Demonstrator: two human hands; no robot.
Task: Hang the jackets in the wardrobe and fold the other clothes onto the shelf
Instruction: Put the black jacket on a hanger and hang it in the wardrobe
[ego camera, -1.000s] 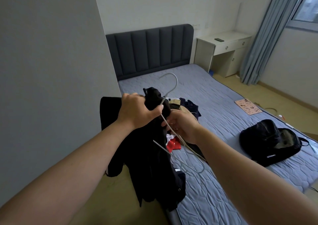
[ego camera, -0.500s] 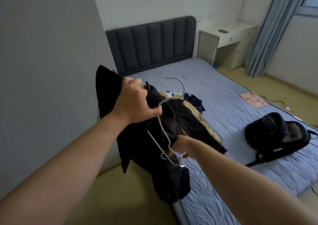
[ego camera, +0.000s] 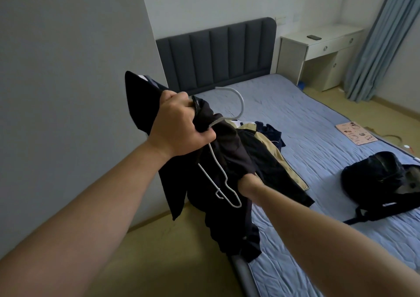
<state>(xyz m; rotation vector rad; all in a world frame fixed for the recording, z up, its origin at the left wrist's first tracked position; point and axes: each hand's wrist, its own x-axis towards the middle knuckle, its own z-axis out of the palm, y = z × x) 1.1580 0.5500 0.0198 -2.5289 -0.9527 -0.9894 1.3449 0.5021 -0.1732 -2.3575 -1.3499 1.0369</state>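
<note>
My left hand (ego camera: 179,124) grips the collar of a black jacket (ego camera: 218,206) together with the neck of a white hanger (ego camera: 236,99). The hook curves up past my knuckles. One hanger arm (ego camera: 218,183) shows bare in front of the cloth. The jacket hangs over the bed's left edge. My right hand (ego camera: 248,182) is pushed inside the jacket, mostly hidden, so I see only the wrist and part of the hand. Behind it on the bed (ego camera: 318,124) lies a pile of clothes (ego camera: 266,137), dark, tan and navy.
A black backpack (ego camera: 381,183) lies on the bed at the right, a pink card (ego camera: 355,133) beyond it. A grey wall (ego camera: 68,92) stands close on my left. The dark headboard (ego camera: 218,53), a white desk (ego camera: 322,47) and blue curtains (ego camera: 381,37) are farther back.
My right hand has left the hanger's lower arm and gone inside the jacket. My left hand has lifted the collar and hanger higher, and the jacket has slid over one hanger arm.
</note>
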